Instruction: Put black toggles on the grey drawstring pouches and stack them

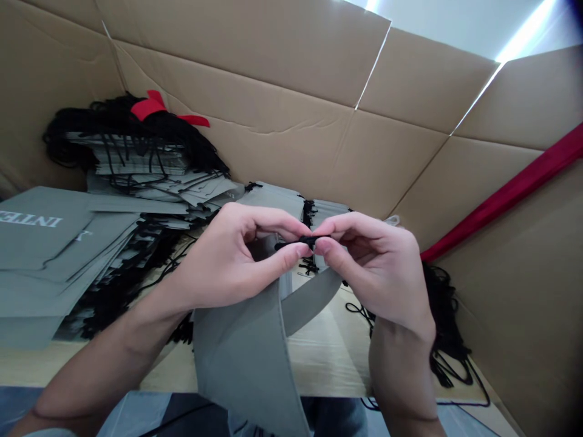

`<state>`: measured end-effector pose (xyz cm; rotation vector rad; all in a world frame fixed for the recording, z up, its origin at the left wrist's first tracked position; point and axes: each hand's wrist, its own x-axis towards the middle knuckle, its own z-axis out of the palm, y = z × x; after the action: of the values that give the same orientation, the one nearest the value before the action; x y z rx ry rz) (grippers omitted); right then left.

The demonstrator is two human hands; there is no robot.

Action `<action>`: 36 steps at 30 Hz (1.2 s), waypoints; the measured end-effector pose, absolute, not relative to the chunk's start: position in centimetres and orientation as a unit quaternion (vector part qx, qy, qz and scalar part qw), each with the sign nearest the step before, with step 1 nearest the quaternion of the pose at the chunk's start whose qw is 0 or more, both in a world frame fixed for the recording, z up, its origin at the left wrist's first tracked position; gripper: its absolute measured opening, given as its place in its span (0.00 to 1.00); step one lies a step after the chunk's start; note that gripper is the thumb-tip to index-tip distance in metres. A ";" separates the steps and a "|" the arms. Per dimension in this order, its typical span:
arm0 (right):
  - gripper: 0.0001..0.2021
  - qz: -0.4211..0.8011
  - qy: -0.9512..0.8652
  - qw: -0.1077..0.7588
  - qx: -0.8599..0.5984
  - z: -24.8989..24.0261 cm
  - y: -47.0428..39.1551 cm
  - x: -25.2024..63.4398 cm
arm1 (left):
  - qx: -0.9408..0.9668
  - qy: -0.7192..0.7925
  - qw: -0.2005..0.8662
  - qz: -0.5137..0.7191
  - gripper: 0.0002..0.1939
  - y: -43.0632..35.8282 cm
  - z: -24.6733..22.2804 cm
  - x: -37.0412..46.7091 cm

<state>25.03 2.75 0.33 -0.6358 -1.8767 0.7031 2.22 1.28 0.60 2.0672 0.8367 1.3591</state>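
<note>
Both hands are raised in the middle of the head view, fingertips almost meeting. Thumb and fingers of my left hand [241, 255] pinch a black cord [307, 240], whose end shows over the left thumb. My right hand [382, 261] pinches the same cord from the other side; it looks bunched or knotted between the fingertips. Below my left hand hangs a grey sheet-like piece [246, 358], tilted, its lower part past the table's front edge. A grey strip [314, 297] curves from it up toward my right hand. How cord and piece join is hidden by the fingers.
Grey pieces with white lettering [31, 227] lie stacked on the left. Behind them, black cords [182, 136] with a red tie [148, 109] top another pile. More black cords [444, 315] lie right. Cardboard walls [273, 79] surround the wooden table [328, 364]; a red strip [505, 194] slants right.
</note>
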 end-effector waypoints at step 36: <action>0.13 0.318 -0.759 0.508 -0.253 0.0 2.9 25.7 | 0.673 0.304 0.431 0.518 0.06 1.6 0.9 2.1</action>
<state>25.66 2.90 0.01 -0.6102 -1.8292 0.7674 2.05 1.57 0.87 1.6793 0.7580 1.2919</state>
